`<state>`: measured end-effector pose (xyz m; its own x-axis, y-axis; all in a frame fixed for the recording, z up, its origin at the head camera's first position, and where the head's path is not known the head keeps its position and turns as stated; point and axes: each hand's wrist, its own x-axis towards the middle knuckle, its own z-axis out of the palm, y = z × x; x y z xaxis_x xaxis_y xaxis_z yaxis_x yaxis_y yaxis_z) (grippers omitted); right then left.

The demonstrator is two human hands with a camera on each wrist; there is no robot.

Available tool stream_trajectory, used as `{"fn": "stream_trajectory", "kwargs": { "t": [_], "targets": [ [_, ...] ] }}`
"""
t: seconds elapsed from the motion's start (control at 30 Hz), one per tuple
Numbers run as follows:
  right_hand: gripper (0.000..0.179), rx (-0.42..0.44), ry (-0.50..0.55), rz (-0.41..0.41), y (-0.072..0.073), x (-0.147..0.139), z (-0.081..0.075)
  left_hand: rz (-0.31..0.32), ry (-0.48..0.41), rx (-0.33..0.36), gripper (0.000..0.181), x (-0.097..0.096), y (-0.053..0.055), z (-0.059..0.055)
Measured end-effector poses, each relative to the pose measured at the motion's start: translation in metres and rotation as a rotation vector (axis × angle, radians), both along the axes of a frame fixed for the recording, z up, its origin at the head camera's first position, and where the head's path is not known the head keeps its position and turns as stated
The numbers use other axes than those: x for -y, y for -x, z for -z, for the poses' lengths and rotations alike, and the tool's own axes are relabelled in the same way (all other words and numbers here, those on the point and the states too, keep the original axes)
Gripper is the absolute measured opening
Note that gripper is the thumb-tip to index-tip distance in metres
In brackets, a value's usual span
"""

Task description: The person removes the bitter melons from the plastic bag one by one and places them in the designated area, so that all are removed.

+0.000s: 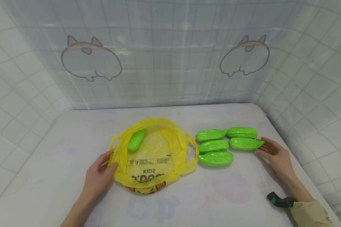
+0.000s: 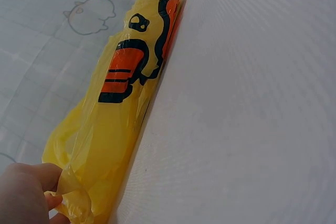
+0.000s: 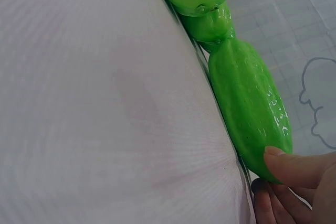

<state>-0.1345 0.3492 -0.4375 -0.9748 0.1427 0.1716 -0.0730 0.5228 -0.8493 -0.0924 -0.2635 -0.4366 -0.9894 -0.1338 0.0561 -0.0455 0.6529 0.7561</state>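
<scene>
A yellow plastic bag lies with its mouth spread open, one green bitter melon inside. My left hand holds the bag's left rim; in the left wrist view, its curled fingers pinch the thin plastic. To the right of the bag, several shiny, ridged bitter melons lie in two columns. The pointed end of the near right bitter melon is between the thumb and fingers of my right hand. The right wrist view shows that thumb on top of this melon.
The white-covered table meets a grid-patterned curtain at the back, with more sheeting along both sides. A handle loop of the bag reaches the left column of melons. A dark band is on my right wrist.
</scene>
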Motion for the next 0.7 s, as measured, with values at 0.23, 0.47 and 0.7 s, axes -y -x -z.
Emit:
{"fn": "stream_trajectory", "kwargs": {
  "t": [0.23, 0.47, 0.7],
  "targets": [
    [0.063, -0.009, 0.062, 0.005, -0.0003, -0.0008, -0.0002, 0.006, -0.019, -0.001, 0.056, 0.0005, -0.0001, -0.0003],
    [0.058, -0.008, 0.037, 0.058, -0.0032, -0.0005, -0.0036, 0.011, -0.013, 0.002, 0.056, 0.001, 0.0005, 0.0018],
    [0.055, -0.031, 0.047, 0.068, -0.0019, 0.002, -0.0049, 0.013, -0.033, -0.02, 0.055, 0.0004, -0.0011, -0.0001]
  ]
}}
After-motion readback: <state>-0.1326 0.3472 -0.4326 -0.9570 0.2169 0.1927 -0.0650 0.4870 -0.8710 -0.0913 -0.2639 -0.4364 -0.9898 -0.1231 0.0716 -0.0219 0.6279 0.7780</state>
